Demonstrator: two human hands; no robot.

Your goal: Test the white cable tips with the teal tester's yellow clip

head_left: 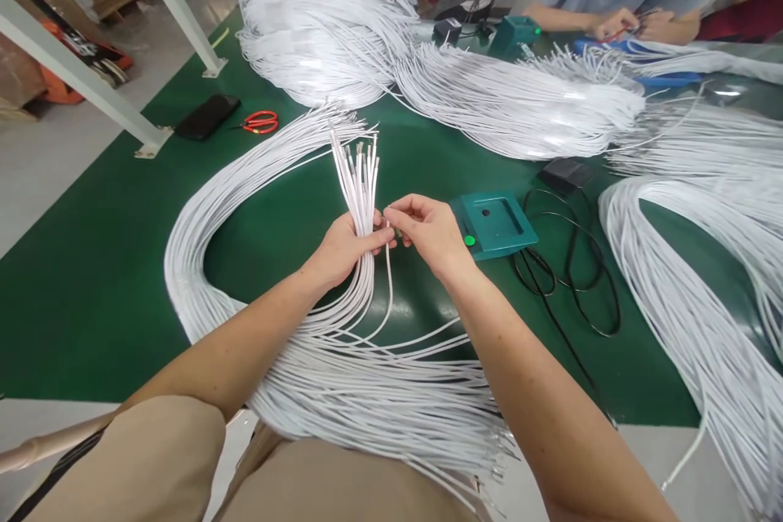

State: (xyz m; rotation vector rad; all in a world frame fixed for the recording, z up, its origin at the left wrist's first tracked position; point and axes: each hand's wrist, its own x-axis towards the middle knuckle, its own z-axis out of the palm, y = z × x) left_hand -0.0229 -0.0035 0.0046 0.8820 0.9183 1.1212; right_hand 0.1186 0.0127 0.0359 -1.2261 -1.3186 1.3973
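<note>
My left hand [353, 249] is closed around a bunch of white cables [360, 188], whose metal-tipped ends stick up above the fist. Beside it, my right hand [425, 230] pinches the end of one single white cable [390, 277], which hangs down in a curve apart from the bunch. The fingertips of both hands nearly meet. From the held bunch the cables run down into a thick bundle [367, 391] across my lap and the table's near edge. Another part of the bundle [189, 253] loops round to the left, its ends lying behind my left hand.
On the green table [73, 294] lie red-handled scissors [261, 122], a black pouch [208, 116] and a teal device [497, 224] with a black cord [603, 294]. Large white cable heaps [519, 102] lie behind and right. Metal posts [177, 4] stand left; co-workers' hands [636, 24] work opposite.
</note>
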